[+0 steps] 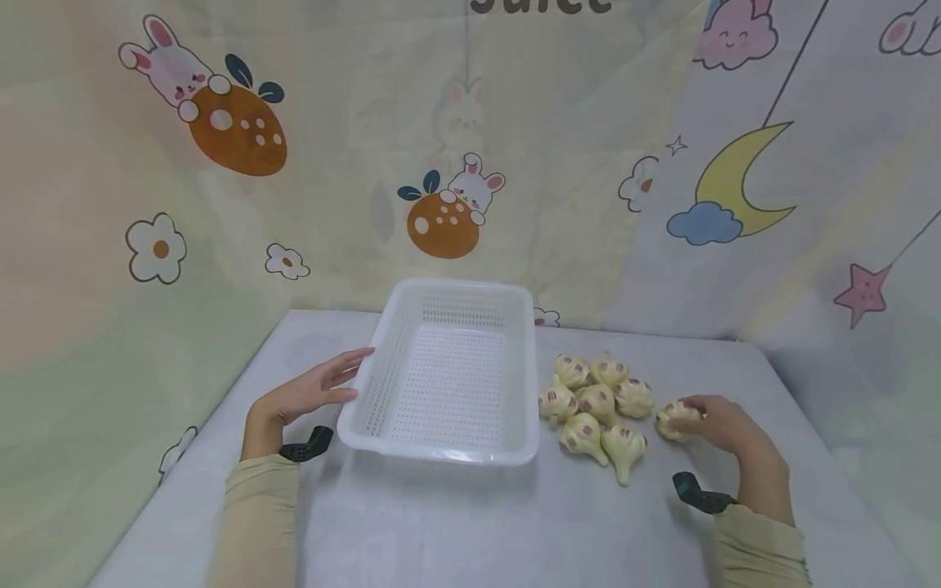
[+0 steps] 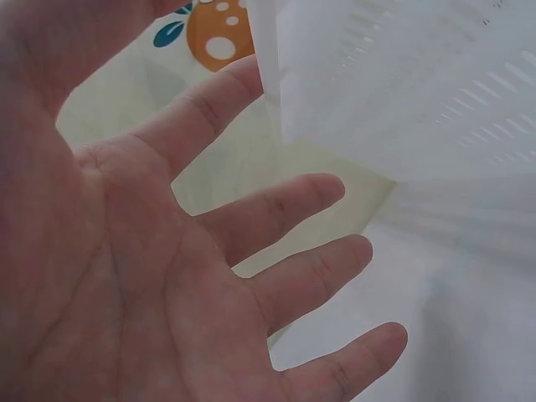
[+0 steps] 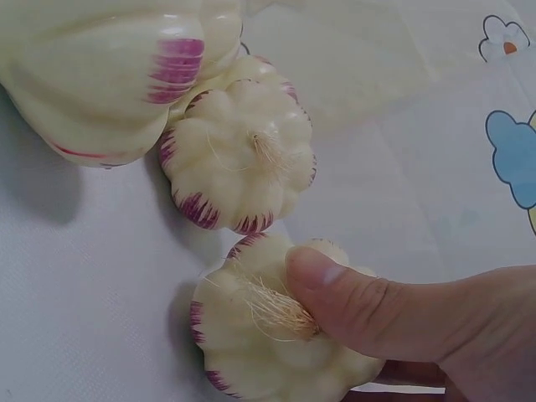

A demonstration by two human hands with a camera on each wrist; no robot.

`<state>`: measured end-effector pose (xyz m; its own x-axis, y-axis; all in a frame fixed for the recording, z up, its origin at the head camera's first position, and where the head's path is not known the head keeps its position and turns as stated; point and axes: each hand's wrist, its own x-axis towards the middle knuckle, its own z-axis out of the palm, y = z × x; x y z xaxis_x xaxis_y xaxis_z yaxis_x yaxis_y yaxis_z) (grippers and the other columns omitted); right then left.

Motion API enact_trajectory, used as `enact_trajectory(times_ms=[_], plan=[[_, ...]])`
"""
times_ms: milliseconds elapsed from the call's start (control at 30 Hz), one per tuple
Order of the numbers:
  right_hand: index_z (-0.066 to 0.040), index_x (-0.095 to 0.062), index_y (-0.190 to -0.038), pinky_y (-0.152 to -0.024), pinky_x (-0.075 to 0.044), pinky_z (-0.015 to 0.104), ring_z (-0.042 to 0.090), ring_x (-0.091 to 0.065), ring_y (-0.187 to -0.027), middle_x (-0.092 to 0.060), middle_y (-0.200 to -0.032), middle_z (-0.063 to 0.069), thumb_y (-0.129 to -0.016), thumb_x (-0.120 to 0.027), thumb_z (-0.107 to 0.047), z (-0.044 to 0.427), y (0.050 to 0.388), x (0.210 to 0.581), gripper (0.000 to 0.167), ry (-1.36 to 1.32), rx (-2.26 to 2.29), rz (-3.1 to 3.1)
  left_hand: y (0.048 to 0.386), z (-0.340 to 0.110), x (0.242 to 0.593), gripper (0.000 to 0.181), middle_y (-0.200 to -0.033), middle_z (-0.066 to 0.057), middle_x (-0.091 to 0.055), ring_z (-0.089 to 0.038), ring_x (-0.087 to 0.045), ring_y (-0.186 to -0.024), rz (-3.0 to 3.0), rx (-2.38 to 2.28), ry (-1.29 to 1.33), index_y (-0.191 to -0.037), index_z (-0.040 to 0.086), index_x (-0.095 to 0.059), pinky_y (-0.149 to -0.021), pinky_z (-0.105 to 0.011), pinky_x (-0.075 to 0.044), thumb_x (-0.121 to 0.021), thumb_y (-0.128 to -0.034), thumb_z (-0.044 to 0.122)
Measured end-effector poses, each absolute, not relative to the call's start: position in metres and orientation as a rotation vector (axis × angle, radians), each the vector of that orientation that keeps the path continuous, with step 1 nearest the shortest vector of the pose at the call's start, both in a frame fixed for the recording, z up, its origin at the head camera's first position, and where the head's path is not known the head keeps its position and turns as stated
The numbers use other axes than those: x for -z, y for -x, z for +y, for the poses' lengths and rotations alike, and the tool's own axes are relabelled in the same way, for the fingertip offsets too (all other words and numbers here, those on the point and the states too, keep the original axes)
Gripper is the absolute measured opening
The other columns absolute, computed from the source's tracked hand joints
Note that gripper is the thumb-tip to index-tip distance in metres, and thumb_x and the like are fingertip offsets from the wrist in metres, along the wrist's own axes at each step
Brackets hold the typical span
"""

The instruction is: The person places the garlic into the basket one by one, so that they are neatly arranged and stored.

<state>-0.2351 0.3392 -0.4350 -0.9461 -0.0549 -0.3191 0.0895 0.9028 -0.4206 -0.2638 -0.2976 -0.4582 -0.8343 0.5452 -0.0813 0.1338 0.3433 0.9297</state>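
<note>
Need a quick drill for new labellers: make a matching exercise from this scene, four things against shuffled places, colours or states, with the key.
Column 1
1. Left hand
2. Right hand
3. Basket
4. Moon

Column 2
A. White, with slotted walls
B. Yellow, printed on the backdrop
C. Thumb on a garlic bulb
D. Fingers spread, holding no object

Pairs: 1-D, 2-C, 3-A, 4-B
</note>
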Motion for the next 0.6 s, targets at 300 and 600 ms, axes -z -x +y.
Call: enact_trajectory(times_ms=[300, 600], plan=[[0.011, -0.044, -0.132, -0.090, -0.037, 0.065, 0.058, -0.038, -0.119, -0.041, -0.133, 0.039, -0.087, -0.062, -0.048, 0.3444, 0.2367, 0.4397, 0.077, 0.021, 0.625, 2.770, 0.2645, -0.2977, 0.4590, 0.069, -0.155, -0.008, -0.027, -0.036, -0.017, -0.145, 2.168, -1.530, -0.623, -0.151, 0.030, -0.020, -0.108, -0.058, -0.026, -0.057, -0.0943, 0.015], [0.010, -0.045, -0.133, -0.090, -0.036, 0.066, 0.057, -0.037, -0.120, -0.040, -0.135, 0.038, -0.087, -0.061, -0.050, 0.3470, 0.2366, 0.4419, 0.077, 0.012, 0.636, 2.766, 0.2602, -0.2968, 0.4578, 0.068, -0.155, -0.007, -0.027, -0.035, -0.019, -0.144, 2.159, -1.545, -0.592, -0.151, 0.032, -0.021, -0.106, -0.052, -0.030, -0.056, -0.0949, 0.014]])
